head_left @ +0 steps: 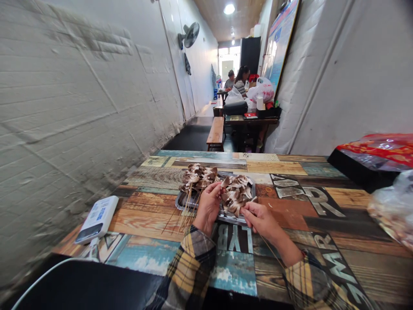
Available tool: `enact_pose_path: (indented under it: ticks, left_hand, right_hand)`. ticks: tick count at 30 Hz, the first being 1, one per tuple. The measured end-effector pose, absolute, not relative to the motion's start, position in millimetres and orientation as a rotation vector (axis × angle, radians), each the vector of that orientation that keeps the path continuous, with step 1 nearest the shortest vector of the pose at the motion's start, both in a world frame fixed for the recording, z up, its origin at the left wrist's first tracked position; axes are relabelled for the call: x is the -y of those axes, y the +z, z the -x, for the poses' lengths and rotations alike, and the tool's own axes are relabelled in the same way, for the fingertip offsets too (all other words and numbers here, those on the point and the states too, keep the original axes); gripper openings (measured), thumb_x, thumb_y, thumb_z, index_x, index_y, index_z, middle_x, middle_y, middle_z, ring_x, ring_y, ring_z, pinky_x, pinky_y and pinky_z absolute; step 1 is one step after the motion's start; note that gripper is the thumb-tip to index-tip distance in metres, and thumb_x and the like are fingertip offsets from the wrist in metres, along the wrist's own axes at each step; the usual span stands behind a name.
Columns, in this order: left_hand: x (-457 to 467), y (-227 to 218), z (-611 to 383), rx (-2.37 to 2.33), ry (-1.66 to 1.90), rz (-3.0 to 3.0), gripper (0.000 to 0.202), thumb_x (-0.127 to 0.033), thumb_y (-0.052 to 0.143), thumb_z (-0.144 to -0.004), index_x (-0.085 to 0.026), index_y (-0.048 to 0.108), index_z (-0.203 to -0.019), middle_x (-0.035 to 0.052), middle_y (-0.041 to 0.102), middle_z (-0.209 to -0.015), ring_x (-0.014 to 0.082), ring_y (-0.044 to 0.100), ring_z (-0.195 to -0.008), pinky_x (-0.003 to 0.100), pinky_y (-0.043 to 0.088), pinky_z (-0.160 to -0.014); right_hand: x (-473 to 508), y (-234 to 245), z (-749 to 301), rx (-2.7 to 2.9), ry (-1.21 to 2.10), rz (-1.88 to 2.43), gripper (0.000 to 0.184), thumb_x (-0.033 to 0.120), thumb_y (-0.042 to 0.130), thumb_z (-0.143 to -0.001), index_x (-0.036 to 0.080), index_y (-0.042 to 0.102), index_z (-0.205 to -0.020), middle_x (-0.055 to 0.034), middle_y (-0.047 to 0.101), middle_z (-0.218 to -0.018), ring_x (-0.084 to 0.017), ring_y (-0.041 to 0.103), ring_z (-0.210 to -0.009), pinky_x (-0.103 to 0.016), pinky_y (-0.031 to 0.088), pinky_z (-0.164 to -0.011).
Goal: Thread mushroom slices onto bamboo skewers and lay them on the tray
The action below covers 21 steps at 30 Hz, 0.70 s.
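A clear plastic tray (178, 202) lies on the table in front of me. On its left side rest several bamboo skewers (187, 211) threaded with grey-brown oyster mushrooms (199, 174), their bare ends pointing toward me. Loose-looking mushroom pieces (240, 189) fill the right side. My left hand (208, 206) pinches a mushroom piece at the pile's left edge. At the pile's near right edge, my right hand (260, 217) is closed around a bamboo skewer (272, 252) whose bare end runs down under my wrist. The skewer's tip is hidden among the mushrooms.
A white power bank (98, 217) with a cable (48, 271) sits on the left of the wood-patterned table (284, 267). To the right are a black box with red packaging (377, 150) and a plastic bag (393, 206). Two people sit farther back beyond a bench (215, 130).
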<state>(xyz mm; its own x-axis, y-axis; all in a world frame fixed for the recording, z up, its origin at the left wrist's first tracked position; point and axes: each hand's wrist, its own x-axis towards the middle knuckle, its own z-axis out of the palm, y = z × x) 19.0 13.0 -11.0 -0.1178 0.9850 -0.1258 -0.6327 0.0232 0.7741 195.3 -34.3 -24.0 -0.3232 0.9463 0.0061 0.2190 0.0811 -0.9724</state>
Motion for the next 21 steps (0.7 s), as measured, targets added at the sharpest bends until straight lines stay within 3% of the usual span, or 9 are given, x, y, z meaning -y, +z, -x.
enact_pose_path:
  ticks: [21]
  left_hand:
    - [-9.1,-6.2,-24.6,-0.833,1.527,-0.597,0.031,-0.027,0.084,-0.052,-0.014,0.068,-0.075,-0.0013,0.065,-0.067,0.0078,0.054,-0.060,0.021,0.039,-0.059]
  right_hand:
    - [32.6,-29.5,-194.1,1.658,1.240,1.202,0.031,0.045,0.049,-0.087,0.019,0.055,-0.072,0.0071,0.047,-0.045,-0.006,0.038,-0.032,-0.018,0.027,-0.035]
